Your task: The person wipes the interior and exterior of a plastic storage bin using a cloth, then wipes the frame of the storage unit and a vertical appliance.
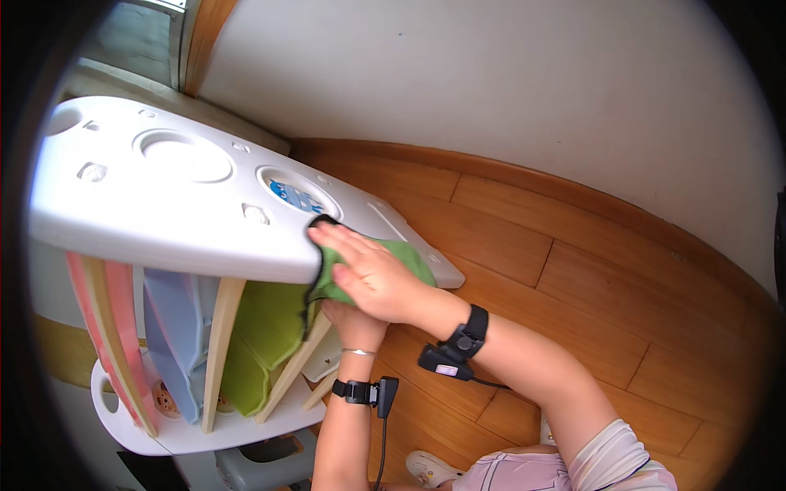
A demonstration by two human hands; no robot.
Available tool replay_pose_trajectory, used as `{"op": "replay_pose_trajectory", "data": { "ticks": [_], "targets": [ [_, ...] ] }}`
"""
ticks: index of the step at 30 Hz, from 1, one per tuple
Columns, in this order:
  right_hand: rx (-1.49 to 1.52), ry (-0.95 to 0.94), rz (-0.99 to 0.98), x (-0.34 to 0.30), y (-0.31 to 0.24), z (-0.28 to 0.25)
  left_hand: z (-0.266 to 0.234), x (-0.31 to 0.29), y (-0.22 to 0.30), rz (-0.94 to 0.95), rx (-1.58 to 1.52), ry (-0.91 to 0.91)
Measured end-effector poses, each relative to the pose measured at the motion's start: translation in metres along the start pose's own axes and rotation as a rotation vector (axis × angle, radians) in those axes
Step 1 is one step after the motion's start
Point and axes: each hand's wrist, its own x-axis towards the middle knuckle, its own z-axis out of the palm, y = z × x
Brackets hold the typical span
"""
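Note:
My right hand (pixel 378 282) lies over a green cloth (pixel 416 260) with a dark edge, its fingers pressing the cloth onto a white plastic panel (pixel 246 196). The panel is one end of a small storage rack and has round recesses, one with a blue cartoon picture (pixel 293 196). Below the right hand is my left hand (pixel 354 326), close under the panel's edge by the cloth. Its fingers are hidden behind the cloth and my right hand. Both wrists wear black straps with small devices.
Between the panels run cream bars (pixel 221 352) and pink, blue and green bins (pixel 266 344). The rack's other white end (pixel 155 442) is at the lower left, near a grey plastic item (pixel 262 466). Wooden flooring (pixel 508 262) meets a white wall (pixel 508 74) on the far side.

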Motion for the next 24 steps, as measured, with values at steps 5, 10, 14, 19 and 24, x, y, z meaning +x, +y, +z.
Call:
{"op": "replay_pose_trajectory", "data": {
  "ticks": [5,10,14,19,24],
  "targets": [
    [0.113,-0.076,0.082,-0.002,0.038,-0.015,-0.017,0.005,0.037,-0.088,-0.202,-0.101],
    [0.123,-0.176,0.504,-0.067,0.118,-0.03,-0.011,-0.006,0.031,-0.04,0.166,-0.014],
    [0.136,-0.206,0.771,-0.122,0.163,-0.038,-0.022,-0.004,0.033,-0.063,0.161,-0.008],
    [0.076,-0.135,0.97,-0.162,0.203,-0.042,-0.016,0.0,0.04,-0.018,0.183,0.018],
    [0.066,-0.19,0.555,-0.087,0.14,-0.027,-0.017,-0.003,0.038,0.001,0.191,0.077]
  ]
}}
